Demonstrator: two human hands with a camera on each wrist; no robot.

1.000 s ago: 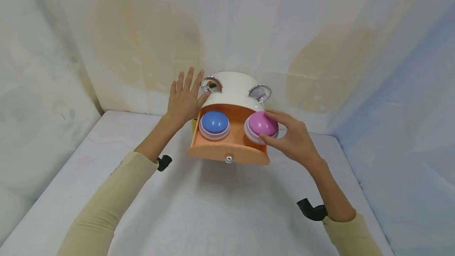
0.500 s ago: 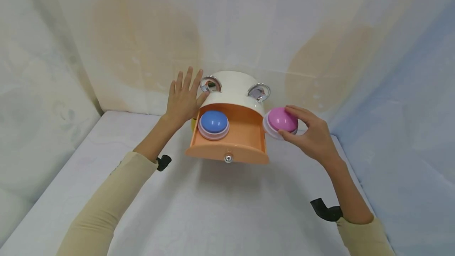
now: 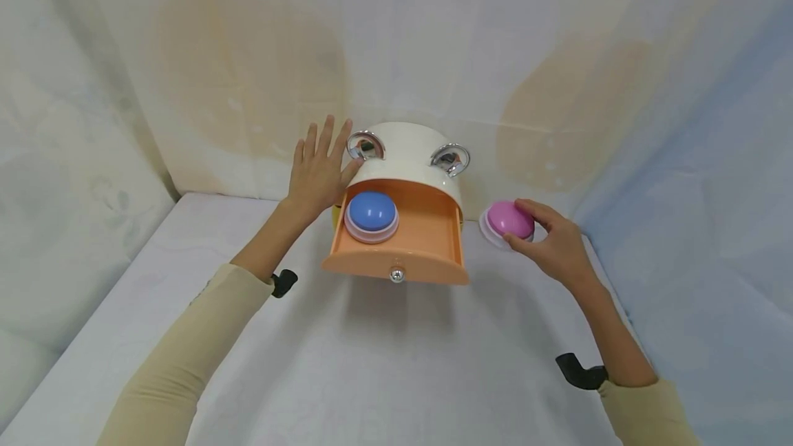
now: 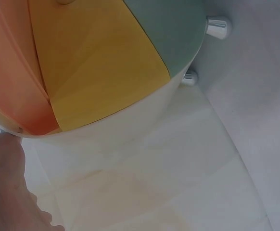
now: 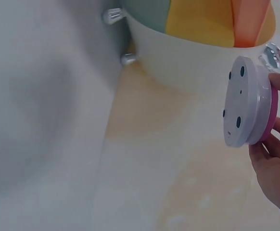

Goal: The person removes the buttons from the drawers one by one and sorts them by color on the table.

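My right hand (image 3: 557, 246) pinches the pink button (image 3: 509, 220) by its dome, base down, just above the table (image 3: 384, 363) near its right edge, right of the drawer (image 3: 396, 239); my left hand (image 3: 319, 171) lies flat against the box (image 3: 405, 150).

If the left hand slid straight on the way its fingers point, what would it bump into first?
Probably the draped backdrop sheet. The left hand lies flat against the white cabinet, fingers pointing up and away; nothing else shows ahead, though depth is unclear.
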